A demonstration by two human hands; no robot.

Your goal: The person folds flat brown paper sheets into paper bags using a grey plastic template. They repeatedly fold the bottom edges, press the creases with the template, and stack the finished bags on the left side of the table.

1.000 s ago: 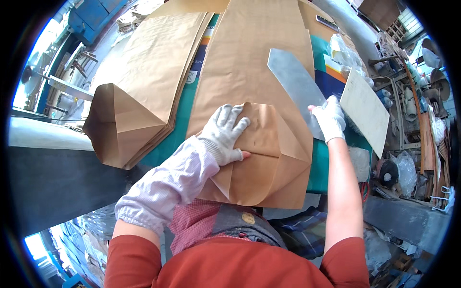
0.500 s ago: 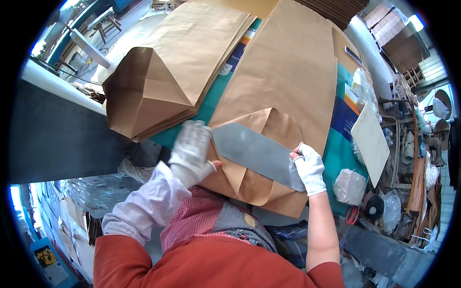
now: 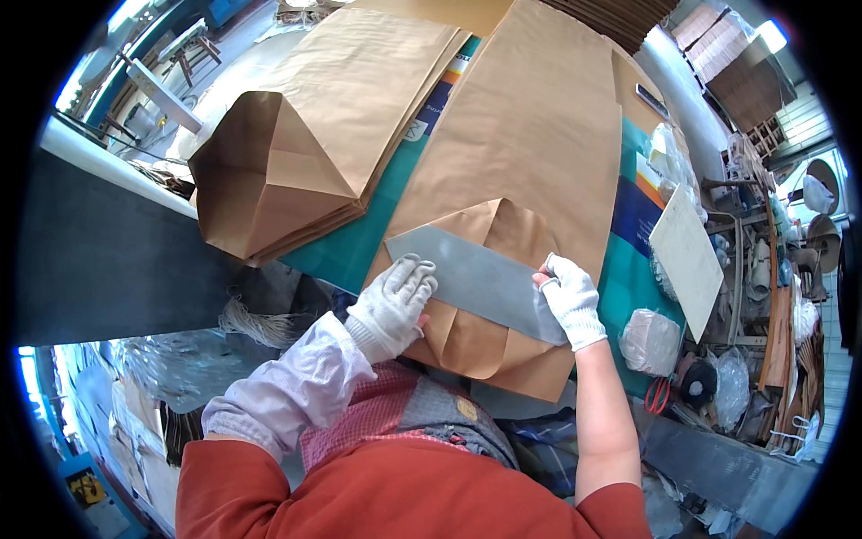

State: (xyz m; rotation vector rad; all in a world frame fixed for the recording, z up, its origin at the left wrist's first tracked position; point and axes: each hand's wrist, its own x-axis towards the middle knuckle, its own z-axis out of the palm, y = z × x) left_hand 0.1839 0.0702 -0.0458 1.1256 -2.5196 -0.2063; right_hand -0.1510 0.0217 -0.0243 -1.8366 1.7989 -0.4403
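A large brown paper bag (image 3: 530,108) lies lengthwise in front of me, its near end folded into a flattened diamond shape. Across that folded end rests a flat grey plate (image 3: 471,283) with a pointed left end. My left hand (image 3: 392,307), in a white glove with the thumb tip bare, lies with fingers outstretched on the bag's left edge, over the plate's left part. At the plate's right end my right hand (image 3: 570,301), gloved likewise, pinches its edge between thumb and fingers. Part of the plate's right end is hidden by that hand.
To the left lies a stack of brown paper bags (image 3: 359,76), the top one's near end standing open. Green printed sheeting (image 3: 395,205) covers the table. At right are a whitish board (image 3: 687,260), a wrapped white bundle (image 3: 651,341), red-handled scissors (image 3: 658,395) and a phone (image 3: 652,101).
My left hand has moved right and settled on the bag and plate edge; it was blurred before. The bag and plate have shifted slightly left in view, while my right hand keeps its pinch.
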